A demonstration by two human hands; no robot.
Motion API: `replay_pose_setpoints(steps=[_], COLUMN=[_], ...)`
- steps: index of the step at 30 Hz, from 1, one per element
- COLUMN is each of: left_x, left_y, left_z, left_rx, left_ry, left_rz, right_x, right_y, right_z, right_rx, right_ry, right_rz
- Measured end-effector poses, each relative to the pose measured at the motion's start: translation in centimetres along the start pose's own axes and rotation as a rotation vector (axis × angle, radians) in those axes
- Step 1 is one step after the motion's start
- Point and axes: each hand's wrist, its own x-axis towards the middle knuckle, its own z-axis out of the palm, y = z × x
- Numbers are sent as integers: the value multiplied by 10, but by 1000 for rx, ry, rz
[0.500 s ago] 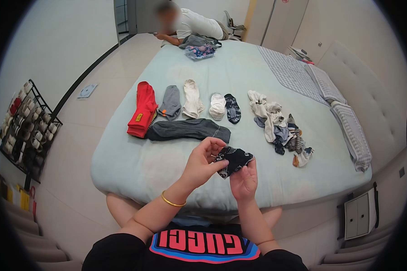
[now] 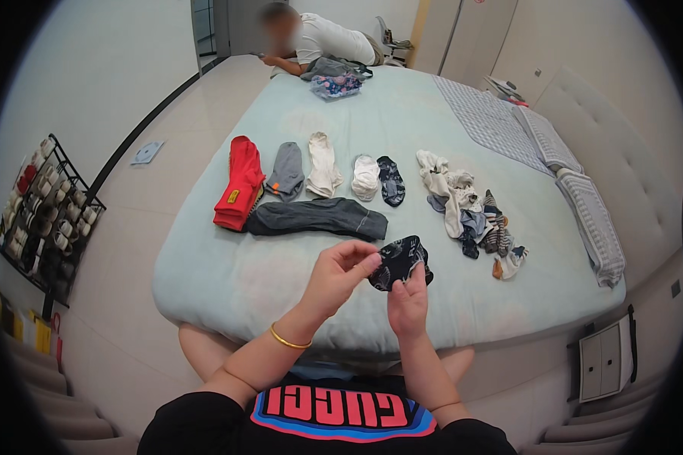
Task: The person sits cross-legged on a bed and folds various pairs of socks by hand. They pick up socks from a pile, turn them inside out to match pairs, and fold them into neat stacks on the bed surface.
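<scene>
While the left hand pinches one edge of a black patterned sock between thumb and fingers, the right hand grips it down at the lower right side, though a few of those fingertips are tucked out of sight, so can't tell exactly how they sit. So yeah, both hands are on the same sock, and it's up over the near part of the bed, just this side of a long dark grey bundle lying crosswise. Past that there's a pretty neat row, left to right: red socks, grey socks, long white socks, short white socks and a dark patterned pair. Off to the right is a messy heap of mixed socks, and another person in a white top is sprawled across the far end.
</scene>
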Motion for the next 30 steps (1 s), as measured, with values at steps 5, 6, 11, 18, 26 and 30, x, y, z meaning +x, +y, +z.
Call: replay_pose_setpoints(steps=[5, 6, 11, 18, 26, 30], left_x=[7, 12, 33, 25, 14, 4], left_y=[-11, -11, -49, -112, -99, -86], left_z=[-3, -6, -54, -136, -160, -166], left_rx=[245, 182, -136, 784, 709, 937], left_ry=[89, 153, 424, 672, 500, 390], left_rz=[141, 131, 28, 84, -131, -131], right_x=[-4, -5, -15, -44, -26, -18], right_y=[6, 12, 29, 66, 46, 53], right_z=[-1, -6, -20, -51, -59, -102], right_rx=[-442, -576, -1229, -1651, -660, -818], right_ry=[-41, -45, 31, -364, 243, 208], right_rz=[-32, -61, 31, -169, 55, 517])
